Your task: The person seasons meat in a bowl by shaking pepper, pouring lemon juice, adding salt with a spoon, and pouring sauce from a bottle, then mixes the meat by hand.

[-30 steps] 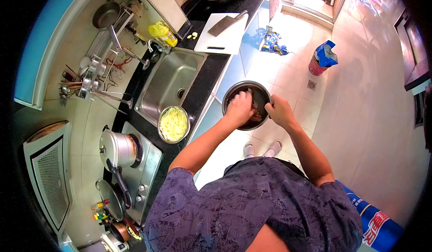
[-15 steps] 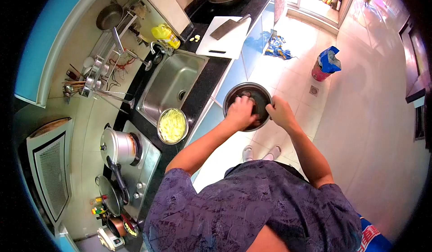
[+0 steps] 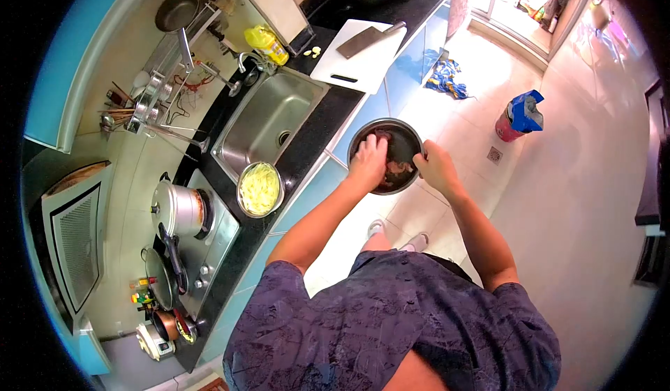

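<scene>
Half a second ago the left hand (image 3: 370,162) covered more of the middle of the metal bowl (image 3: 410,145); now it sits nearer the left wall, and the reddish-brown meat (image 3: 398,169) shows plainly beside it, on the bowl's bottom. The right hand (image 3: 436,166) stays clenched on the rim at the right. The left fingers dip inside, but I can't tell whether they grip any meat. The feet have shifted too, the left one now further forward than the right. The bowl hangs in mid-air, just off the edge of the black counter (image 3: 335,115), with open tiled floor (image 3: 460,129) beyond it and to the right, as far as the bin (image 3: 513,122). Along the counter, the cutting board (image 3: 352,70) reaches the front edge, and a smaller bowl (image 3: 282,194) of pale strips sits close to it, at the sink's near corner. I count two bowls, one board, one cleaver (image 3: 361,42) lying on it, one sink (image 3: 262,122) and one pressure cooker (image 3: 181,209); the meat pieces are too jumbled to number.
</scene>
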`<state>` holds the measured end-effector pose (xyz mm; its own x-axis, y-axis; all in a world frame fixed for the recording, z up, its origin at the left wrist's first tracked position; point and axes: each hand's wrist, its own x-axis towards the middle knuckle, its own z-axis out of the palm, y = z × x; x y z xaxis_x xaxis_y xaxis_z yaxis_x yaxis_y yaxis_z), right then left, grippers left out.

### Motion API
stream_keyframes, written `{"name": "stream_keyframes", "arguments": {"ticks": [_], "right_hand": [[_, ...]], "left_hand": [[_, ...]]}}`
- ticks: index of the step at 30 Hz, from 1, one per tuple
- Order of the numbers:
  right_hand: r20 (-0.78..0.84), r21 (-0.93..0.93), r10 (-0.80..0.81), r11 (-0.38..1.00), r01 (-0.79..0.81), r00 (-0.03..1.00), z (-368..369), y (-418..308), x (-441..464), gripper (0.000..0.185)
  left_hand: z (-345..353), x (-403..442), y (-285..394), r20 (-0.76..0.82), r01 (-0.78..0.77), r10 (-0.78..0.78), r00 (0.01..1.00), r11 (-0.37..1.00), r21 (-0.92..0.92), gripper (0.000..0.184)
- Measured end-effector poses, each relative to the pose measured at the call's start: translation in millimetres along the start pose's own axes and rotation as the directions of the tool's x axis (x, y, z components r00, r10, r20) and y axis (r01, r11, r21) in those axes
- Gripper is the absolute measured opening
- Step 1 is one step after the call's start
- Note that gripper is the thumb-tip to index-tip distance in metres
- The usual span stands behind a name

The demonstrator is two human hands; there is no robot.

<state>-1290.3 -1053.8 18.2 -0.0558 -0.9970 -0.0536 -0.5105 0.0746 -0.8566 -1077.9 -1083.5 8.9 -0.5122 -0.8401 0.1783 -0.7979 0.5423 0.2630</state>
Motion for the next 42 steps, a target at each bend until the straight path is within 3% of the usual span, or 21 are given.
{"name": "stream_keyframes", "arguments": {"ticks": [3,5,7,8,11,13,15,16,18,19,20,22,23,24,26,30,32,35,39,40,42], "right_hand": [[0.02,-0.022,-0.045,0.999,0.046,0.999,2.4,5.6,24.0,0.027],[0.052,-0.011,-0.042,0.999,0.042,0.998,6.8,5.9,40.2,0.028],[0.1,0.016,-0.01,1.0,0.009,0.995,8.0,-10.1,52.8,0.028],[0.107,-0.021,-0.034,0.999,0.037,0.994,11.5,-14.5,63.7,0.028],[0.139,-0.111,-0.083,0.989,0.098,0.987,16.8,-22.9,98.8,0.028],[0.16,-0.127,-0.081,0.987,0.102,0.984,19.4,-22.9,121.3,0.028],[0.147,-0.112,-0.07,0.99,0.086,0.987,35.4,-23.2,148.9,0.027],[0.136,-0.102,-0.07,0.991,0.084,0.988,41.9,-26.0,165.1,0.027],[0.159,-0.113,-0.075,0.989,0.094,0.984,44.4,-36.6,185.9,0.027],[0.17,-0.117,-0.082,0.988,0.103,0.982,44.5,-45.5,196.8,0.027],[0.183,-0.12,-0.089,0.986,0.112,0.979,46.6,-52.4,209.2,0.026],[0.178,-0.098,-0.097,0.988,0.116,0.979,57.9,-58.9,225.7,0.025],[0.174,-0.076,-0.107,0.99,0.122,0.979,62.7,-63.1,232.7,0.025],[0.169,-0.053,-0.117,0.99,0.128,0.979,66.7,-66.5,239.1,0.024],[0.187,-0.075,-0.153,0.983,0.169,0.97,79.9,-56.8,252.3,0.024],[0.3,-0.046,-0.044,0.997,0.06,0.953,91.3,-78.7,266.2,0.024],[0.274,-0.074,-0.119,0.987,0.144,0.954,103.7,-77.0,275.8,0.024],[0.281,-0.06,-0.19,0.975,0.215,0.941,112.4,-69.1,288.5,0.024],[0.294,0.002,-0.193,0.979,0.202,0.936,123.1,-71.1,296.3,0.023],[0.308,-0.025,-0.19,0.978,0.207,0.932,124.3,-75.4,297.7,0.023],[0.337,-0.081,-0.189,0.97,0.229,0.922,120.2,-88.7,302.1,0.022]], "left_hand": [[7.3,7.4,-16.5,0.228,-0.19,0.213,0.95,0.975,-0.119,0.031],[2.4,17.7,-18.4,0.059,0.089,-0.085,0.995,0.995,-0.053,0.028],[-12.4,34.8,-9.2,-0.017,0.314,-0.318,0.948,0.942,-0.114,0.029],[-2.0,38.3,-11.5,-0.074,0.253,-0.253,0.965,0.967,-0.02,0.03],[14.3,50.5,-57.7,0.207,-0.181,0.199,0.958,0.978,-0.102,0.021],[3.4,68.3,-74.3,0.07,0.027,-0.03,0.997,0.999,0.047,0.021],[-5.2,89.7,-78.5,-0.024,0.25,-0.25,0.968,0.968,-0.008,0.022],[-7.6,94.4,-82.0,0.028,0.198,-0.2,0.979,0.978,0.059,0.022],[-5.6,98.7,-122.3,0.029,-0.252,0.254,0.967,0.966,-0.066,0.021],[-14.7,104.3,-129.3,0.131,-0.214,0.221,0.966,0.974,-0.069,0.019],[-21.6,110.0,-137.2,-0.007,-0.156,0.157,0.988,0.983,0.097,0.027],[-30.5,117.5,-154.2,-0.019,0.186,-0.185,0.982,0.969,0.16,0.024],[-33.8,121.7,-157.9,0.135,0.273,-0.302,0.944,0.942,0.197,0.019],[-24.8,123.0,-164.5,0.254,0.291,-0.35,0.901,0.926,0.242,0.018],[-16.1,122.1,-189.1,0.313,0.278,-0.263,0.913,0.961,-0.002,0.017],[-40.9,141.1,-194.3,-0.041,0.541,-0.552,0.833,0.827,-0.152,0.034],[-29.4,139.9,-189.2,-0.033,0.453,-0.452,0.891,0.89,0.046,0.039],[-34.0,124.4,-212.0,0.223,0.087,-0.064,0.973,0.992,-0.096,0.028],[-46.6,131.6,-210.0,0.059,0.46,-0.457,0.887,0.886,-0.053,0.031],[-41.1,129.5,-203.7,0.005,0.381,-0.382,0.924,0.92,-0.094,0.035],[-35.2,125.4,-216.5,0.224,0.132,-0.093,0.97,0.977,-0.169,0.042]]}}
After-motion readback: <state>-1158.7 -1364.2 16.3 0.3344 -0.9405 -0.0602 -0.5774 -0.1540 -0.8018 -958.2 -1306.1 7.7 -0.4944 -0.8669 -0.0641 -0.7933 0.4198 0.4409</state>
